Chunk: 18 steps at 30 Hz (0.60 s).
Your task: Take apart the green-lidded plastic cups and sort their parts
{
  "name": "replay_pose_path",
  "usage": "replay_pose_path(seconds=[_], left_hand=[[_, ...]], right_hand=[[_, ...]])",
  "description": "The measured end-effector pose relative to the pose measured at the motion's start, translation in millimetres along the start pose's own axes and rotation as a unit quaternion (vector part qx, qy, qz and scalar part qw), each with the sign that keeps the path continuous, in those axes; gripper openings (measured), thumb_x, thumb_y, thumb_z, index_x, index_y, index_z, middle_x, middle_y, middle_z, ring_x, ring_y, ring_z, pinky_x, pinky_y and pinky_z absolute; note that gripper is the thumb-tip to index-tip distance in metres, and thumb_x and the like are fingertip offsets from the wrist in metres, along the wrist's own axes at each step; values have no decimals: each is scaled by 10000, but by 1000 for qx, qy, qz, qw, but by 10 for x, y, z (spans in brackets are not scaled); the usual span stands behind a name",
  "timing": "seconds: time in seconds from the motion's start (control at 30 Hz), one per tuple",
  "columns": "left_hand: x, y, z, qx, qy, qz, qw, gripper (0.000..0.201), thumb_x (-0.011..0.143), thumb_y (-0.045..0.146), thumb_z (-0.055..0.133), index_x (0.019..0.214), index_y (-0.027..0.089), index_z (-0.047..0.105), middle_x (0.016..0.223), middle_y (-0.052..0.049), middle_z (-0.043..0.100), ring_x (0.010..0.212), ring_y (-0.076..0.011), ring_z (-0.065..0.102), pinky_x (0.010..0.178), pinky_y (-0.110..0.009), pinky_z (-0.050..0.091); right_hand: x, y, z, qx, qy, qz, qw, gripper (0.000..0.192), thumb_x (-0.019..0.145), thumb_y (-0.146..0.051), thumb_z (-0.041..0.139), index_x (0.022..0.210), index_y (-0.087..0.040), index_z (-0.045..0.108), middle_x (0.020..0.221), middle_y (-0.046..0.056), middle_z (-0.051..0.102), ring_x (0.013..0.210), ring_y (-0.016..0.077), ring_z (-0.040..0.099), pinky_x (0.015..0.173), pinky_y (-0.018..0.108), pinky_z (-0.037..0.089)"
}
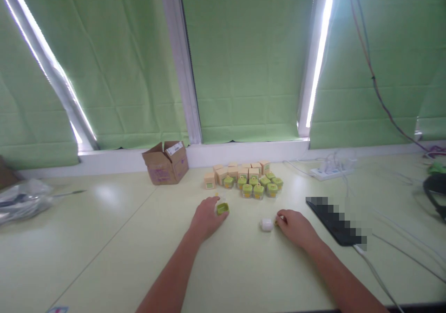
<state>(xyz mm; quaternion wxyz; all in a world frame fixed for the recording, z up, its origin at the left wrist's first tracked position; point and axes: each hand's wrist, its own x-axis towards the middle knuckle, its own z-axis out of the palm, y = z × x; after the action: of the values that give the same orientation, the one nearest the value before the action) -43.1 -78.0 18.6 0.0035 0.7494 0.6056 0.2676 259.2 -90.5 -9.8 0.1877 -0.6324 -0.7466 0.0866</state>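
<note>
A: Where do we find the left hand?
B: We see it over the middle of the bench, grasping an open tub, green inside, with the thumb along its near edge and the fingers on its far side.
A: And the right hand?
B: We note thumb and forefinger brought together on a tiny piece, yellowish and too small for us to identify. Just beside these fingertips, to the left, lies a white piece, touched by neither of the hands.
A: What do we observe beyond the open tub?
B: A cluster of lidded tubs, green above and clear below, stands near it. Behind and beside these we count several cream cartons.
A: How do we label the surroundings?
B: To the left of the cartons stands a cardboard box, its flaps raised; at the far left edge we mark a plastic bag. On the right we find a dark slab, partly pixelated, and behind it a white power strip with plugs. Green blinds cover the windows behind the bench.
</note>
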Motion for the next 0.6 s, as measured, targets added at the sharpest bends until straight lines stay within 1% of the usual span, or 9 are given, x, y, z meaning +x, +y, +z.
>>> replay_pose_path(seconds=[0.07,0.1,0.13,0.2,0.3,0.37,0.4,0.47,0.6], left_hand=[[0,65,-14,-6,20,43,999,334,778,361,565,1051,169,562,1033,-91,604,986,-228,532,905,-332,386],[-8,108,-17,-15,18,66,998,261,793,336,546,999,177,574,970,-74,612,932,-212,544,876,-321,399],[-21,155,-14,-26,6,86,996,197,805,312,527,947,187,581,903,-54,612,870,-195,551,836,-308,412],[-65,256,9,-50,-26,114,992,129,816,275,505,879,198,587,801,-25,596,759,-165,542,748,-282,421],[-146,385,79,-79,-85,148,982,90,802,245,513,826,199,586,752,-7,580,700,-147,522,677,-258,408],[-177,431,140,-82,-118,165,976,76,785,233,522,802,193,585,738,-6,569,695,-148,517,657,-255,403],[-180,440,172,-81,-125,166,975,74,773,233,534,804,190,586,749,-11,570,710,-154,519,667,-260,406],[-159,436,239,-79,-118,152,978,111,752,236,556,844,185,592,813,-29,585,779,-173,533,728,-282,418],[-51,383,376,-69,-95,94,989,255,753,263,563,995,186,586,1021,-74,602,976,-220,537,912,-344,390]], right_hand=[[6,9,18,6,9,0,1000,236,871,-286,443,942,-202,652,841,73,659,782,180,579,653,245,325],[10,16,29,10,12,-1,1000,237,871,-292,441,947,-202,647,842,71,657,780,179,579,652,244,326],[16,24,41,13,15,-1,1000,238,871,-297,439,949,-203,643,844,69,654,779,176,578,651,243,327],[25,38,61,14,18,1,1000,237,870,-305,437,946,-200,636,849,67,649,778,173,576,651,241,329],[29,46,75,12,24,5,1000,234,868,-308,441,952,-194,627,874,68,645,792,170,572,661,240,332],[24,40,75,13,28,0,1000,230,869,-306,440,946,-191,624,890,69,644,803,169,570,670,241,334],[21,35,73,12,30,-3,999,228,871,-302,438,939,-190,624,893,68,644,805,168,569,673,243,334],[15,20,68,9,30,-6,1000,224,875,-288,430,926,-189,624,889,68,645,801,167,569,669,246,333],[17,-5,58,4,30,1,1000,218,875,-279,434,938,-189,622,902,70,648,807,170,572,660,252,330]])
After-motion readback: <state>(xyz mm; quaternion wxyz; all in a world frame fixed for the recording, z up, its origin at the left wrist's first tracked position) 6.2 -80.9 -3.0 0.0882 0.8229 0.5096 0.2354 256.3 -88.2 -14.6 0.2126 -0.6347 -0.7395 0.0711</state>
